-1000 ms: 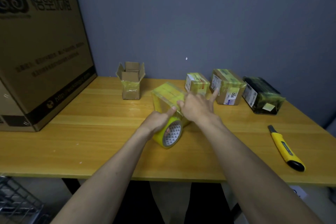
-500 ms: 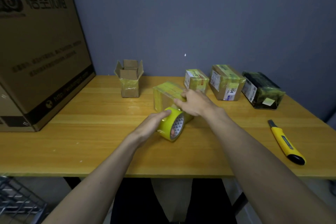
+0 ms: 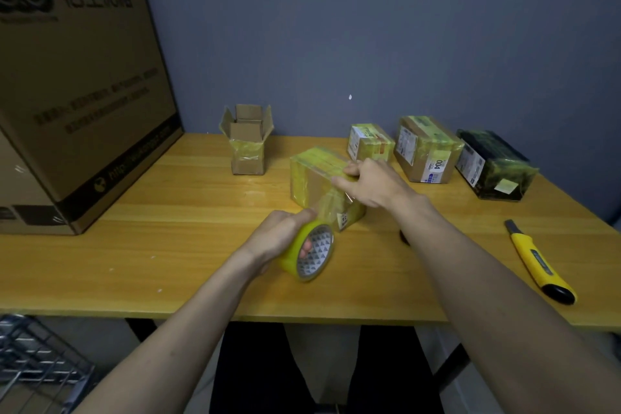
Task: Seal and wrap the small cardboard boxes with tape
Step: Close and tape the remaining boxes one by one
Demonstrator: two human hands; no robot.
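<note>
at the centre of the frame a small cardboard box [image 3: 322, 181] partly wrapped in yellow tape sits on a wooden table [image 3: 168, 245], with the right hand [image 3: 373, 183] pressing on its top near edge, fingers curled over it. just below, the left hand [image 3: 279, 235] grasps a yellow tape roll [image 3: 309, 252], fingers through its core, a clear strip running from roll to box. three wrapped boxes [image 3: 426, 153] line the upper right, an open box [image 3: 247, 141] stands upper centre, and a yellow utility knife [image 3: 537, 262] lies at right.
</note>
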